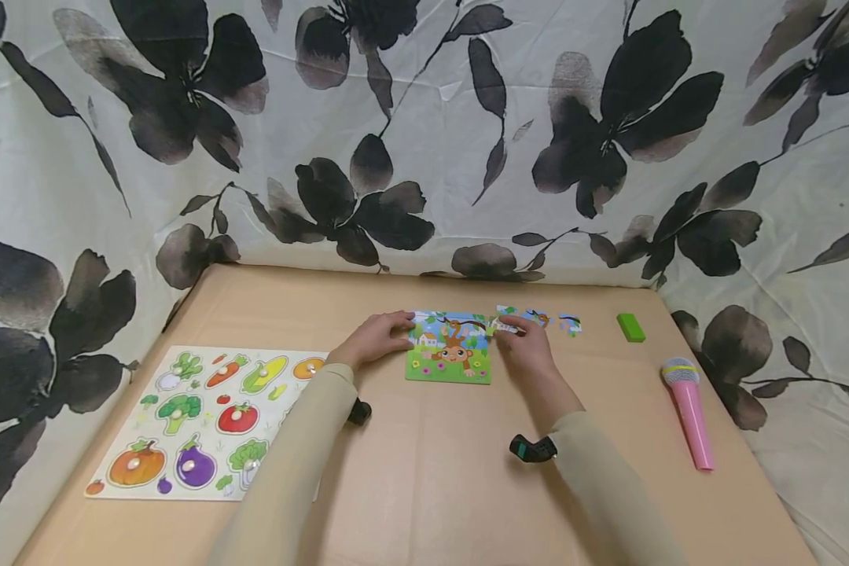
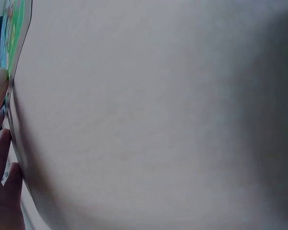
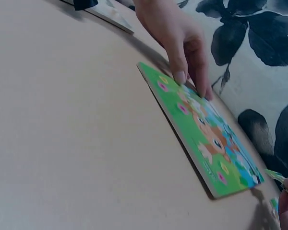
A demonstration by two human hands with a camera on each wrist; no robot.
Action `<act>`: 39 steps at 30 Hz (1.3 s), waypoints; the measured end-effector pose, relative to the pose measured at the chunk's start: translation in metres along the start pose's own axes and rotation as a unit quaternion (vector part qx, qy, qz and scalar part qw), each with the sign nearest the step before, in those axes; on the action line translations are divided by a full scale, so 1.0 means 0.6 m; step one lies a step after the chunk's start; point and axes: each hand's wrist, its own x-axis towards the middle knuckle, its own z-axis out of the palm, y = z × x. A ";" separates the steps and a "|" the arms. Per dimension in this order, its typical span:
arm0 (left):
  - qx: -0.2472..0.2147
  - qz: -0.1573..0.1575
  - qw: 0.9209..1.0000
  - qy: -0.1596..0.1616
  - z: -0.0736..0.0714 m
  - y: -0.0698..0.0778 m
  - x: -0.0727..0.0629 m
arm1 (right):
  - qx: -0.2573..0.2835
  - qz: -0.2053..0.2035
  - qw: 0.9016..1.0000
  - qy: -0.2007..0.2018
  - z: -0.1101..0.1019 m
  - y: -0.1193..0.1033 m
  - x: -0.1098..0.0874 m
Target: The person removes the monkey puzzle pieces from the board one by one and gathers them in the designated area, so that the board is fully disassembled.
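One square picture puzzle board with a brown monkey on green and blue (image 1: 450,363) lay flat near the middle of the far edge of the tan worktop (image 1: 424,472). The left hand (image 1: 373,339) had its thumb and fingers extended, their tips touching the board's left edge. The right hand (image 1: 528,350), just beside the board's right edge, pinched one small green-and-white puzzle piece (image 3: 274,175) between thumb and fingers. Past that hand, along the far edge, lay at least two loose blue-and-green puzzle pieces (image 1: 569,324); the hand partly hid that row. Towards the far right corner lay one bright green rectangular block (image 1: 630,328), and near the right edge one pink microphone with a silvery head (image 1: 690,417). By the left edge lay one white rectangular vegetable board (image 1: 208,397), nine large pictures visible, partly covered by the left sleeve (image 1: 290,464).
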 end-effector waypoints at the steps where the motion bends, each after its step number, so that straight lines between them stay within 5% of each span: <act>1: 0.000 0.001 1.000 0.000 0.000 0.000 0.000 | -0.011 -0.005 1.000 0.000 -0.006 0.004 0.001; 12: 0.001 0.003 1.000 0.001 0.002 -0.001 0.003 | -0.123 -0.032 0.992 -0.013 -0.044 0.028 0.002; 19: -0.002 0.003 1.000 0.001 0.001 0.002 0.004 | -0.151 -0.032 0.987 -0.035 -0.053 0.027 0.006; 39: -0.001 0.004 1.000 0.002 0.000 0.003 0.003 | -0.222 -0.078 0.972 -0.002 -0.043 0.031 0.017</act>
